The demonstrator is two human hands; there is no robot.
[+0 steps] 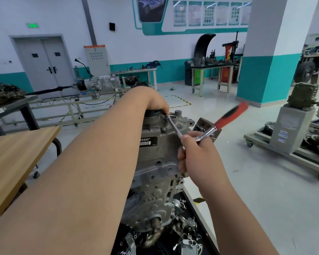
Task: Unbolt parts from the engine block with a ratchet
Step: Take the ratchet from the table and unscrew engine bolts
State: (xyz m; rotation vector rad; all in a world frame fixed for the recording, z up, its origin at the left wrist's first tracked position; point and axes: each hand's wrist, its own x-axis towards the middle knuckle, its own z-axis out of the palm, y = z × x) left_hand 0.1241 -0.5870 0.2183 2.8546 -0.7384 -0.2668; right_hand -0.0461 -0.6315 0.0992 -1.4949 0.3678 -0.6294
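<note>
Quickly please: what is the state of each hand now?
Left hand: pinches the far end of the extension bar at the engine block.
Right hand: grips the ratchet at its head.

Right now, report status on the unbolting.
Left hand pinches extension tip at engine block top. Right hand grips ratchet head, handle blurred. No obstruction seen.
</note>
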